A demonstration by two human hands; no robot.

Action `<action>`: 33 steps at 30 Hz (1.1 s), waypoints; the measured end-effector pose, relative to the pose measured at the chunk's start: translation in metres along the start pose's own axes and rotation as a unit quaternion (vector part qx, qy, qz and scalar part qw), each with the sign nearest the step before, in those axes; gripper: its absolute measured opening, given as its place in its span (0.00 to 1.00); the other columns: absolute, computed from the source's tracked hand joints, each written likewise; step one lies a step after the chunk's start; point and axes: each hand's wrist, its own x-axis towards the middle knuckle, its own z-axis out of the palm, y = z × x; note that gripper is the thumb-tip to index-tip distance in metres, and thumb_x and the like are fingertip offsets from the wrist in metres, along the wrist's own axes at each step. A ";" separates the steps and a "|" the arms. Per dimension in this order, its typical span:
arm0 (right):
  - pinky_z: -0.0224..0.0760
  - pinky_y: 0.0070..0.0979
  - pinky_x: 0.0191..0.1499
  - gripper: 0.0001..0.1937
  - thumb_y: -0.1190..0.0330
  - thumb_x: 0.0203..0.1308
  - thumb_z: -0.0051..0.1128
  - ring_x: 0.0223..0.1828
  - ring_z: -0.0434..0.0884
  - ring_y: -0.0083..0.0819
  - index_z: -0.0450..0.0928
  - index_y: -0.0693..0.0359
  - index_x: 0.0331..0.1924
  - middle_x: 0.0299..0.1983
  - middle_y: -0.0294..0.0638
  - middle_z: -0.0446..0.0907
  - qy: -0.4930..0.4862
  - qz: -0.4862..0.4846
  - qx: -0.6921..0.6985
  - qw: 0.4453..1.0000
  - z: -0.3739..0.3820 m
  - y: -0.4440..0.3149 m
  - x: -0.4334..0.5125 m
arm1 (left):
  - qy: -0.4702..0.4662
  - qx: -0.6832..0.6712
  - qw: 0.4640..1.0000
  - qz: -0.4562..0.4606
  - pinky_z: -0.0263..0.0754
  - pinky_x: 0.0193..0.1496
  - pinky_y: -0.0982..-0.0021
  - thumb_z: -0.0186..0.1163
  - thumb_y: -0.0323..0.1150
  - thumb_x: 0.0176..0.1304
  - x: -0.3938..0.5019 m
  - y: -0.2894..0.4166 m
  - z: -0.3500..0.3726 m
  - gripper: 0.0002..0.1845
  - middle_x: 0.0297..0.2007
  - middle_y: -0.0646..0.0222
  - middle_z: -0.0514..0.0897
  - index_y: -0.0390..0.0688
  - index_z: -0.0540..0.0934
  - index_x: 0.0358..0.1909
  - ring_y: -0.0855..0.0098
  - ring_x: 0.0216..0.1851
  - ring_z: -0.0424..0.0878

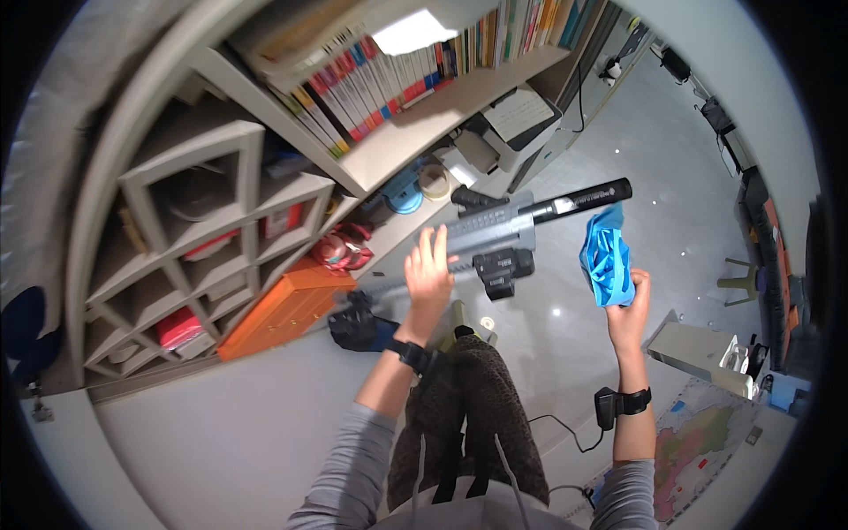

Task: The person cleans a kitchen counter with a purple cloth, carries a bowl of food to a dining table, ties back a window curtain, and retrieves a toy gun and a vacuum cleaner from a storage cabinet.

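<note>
In the middle, my left hand (429, 271) is on the rear part of a grey toy-like gun (487, 228) with a black barrel, a black foregrip and a black sight. The fingers lie over its near side; the far side of the grip is hidden. The barrel points to the upper right. My right hand (628, 311) holds a crumpled blue plastic bag or wrapper (608, 265) close below the barrel's tip. Whether bag and barrel touch is unclear.
Ahead, a shelf of books (371, 83) stands over a lower shelf with a tape roll (434, 182) and papers. An orange cabinet (285, 311) is at left, beside a lattice shelf (192, 232). On the right are a stool (741, 283), a white box-shaped unit (692, 351) and a map (702, 437).
</note>
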 end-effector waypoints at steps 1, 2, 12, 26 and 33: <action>0.67 0.26 0.52 0.18 0.76 0.49 0.65 0.46 0.74 0.35 0.68 0.64 0.42 0.45 0.43 0.72 -0.004 0.009 -0.004 1.000 0.011 0.012 -0.003 | 0.028 0.023 0.999 0.022 0.70 0.48 0.61 0.72 0.29 0.42 0.008 -0.008 0.019 0.45 0.61 0.56 0.70 0.42 0.67 0.67 0.59 0.49 0.76; 0.68 0.26 0.52 0.18 0.75 0.51 0.64 0.46 0.74 0.31 0.68 0.64 0.44 0.47 0.42 0.73 -0.012 0.022 0.004 1.000 0.022 0.020 -0.002 | 0.017 0.022 0.999 0.021 0.70 0.49 0.60 0.72 0.29 0.43 0.017 -0.016 0.031 0.45 0.62 0.56 0.69 0.43 0.67 0.68 0.58 0.48 0.76; 0.69 0.28 0.52 0.18 0.76 0.49 0.67 0.48 0.76 0.33 0.68 0.64 0.42 0.46 0.42 0.74 -0.059 0.098 0.120 0.986 0.134 0.062 0.008 | 0.061 0.086 0.994 0.039 0.73 0.46 0.58 0.71 0.26 0.40 0.131 -0.057 0.089 0.43 0.58 0.55 0.71 0.45 0.68 0.65 0.56 0.46 0.78; 0.71 0.30 0.46 0.21 0.68 0.52 0.68 0.40 0.77 0.34 0.69 0.66 0.45 0.39 0.45 0.76 -0.056 0.031 0.069 0.996 0.170 0.098 0.061 | -0.005 0.243 0.966 -0.086 0.64 0.66 0.53 0.67 0.44 0.56 0.199 -0.142 0.120 0.36 0.62 0.51 0.72 0.43 0.68 0.65 0.50 0.64 0.69; 0.70 0.28 0.47 0.21 0.67 0.53 0.65 0.41 0.76 0.33 0.68 0.66 0.47 0.40 0.45 0.75 -0.084 0.056 0.089 0.991 0.188 0.104 0.074 | 0.064 0.268 0.959 -0.072 0.66 0.65 0.54 0.68 0.44 0.55 0.207 -0.181 0.136 0.36 0.61 0.52 0.73 0.41 0.69 0.64 0.51 0.63 0.70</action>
